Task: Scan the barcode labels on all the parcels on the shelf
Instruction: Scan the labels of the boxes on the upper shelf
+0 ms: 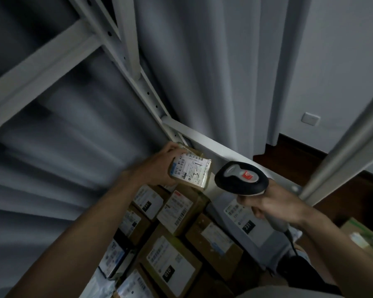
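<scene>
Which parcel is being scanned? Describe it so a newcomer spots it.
Start at the white shelf frame, above the boxes lying below. The small parcel is held up by the left hand, facing the scanner. Only it is lifted, its label handwritten "1-3".

Small parcel in left hand, above stacked parcels on shelf; scanner in right hand, just right of it; curtain behind.

A small brown cardboard parcel wrapped in clear tape is held up above the shelf, tilted, its white barcode label facing the black-and-grey handheld barcode scanner just to its right. Nearer, brown cardboard boxes with white labels lie packed side by side.
</scene>
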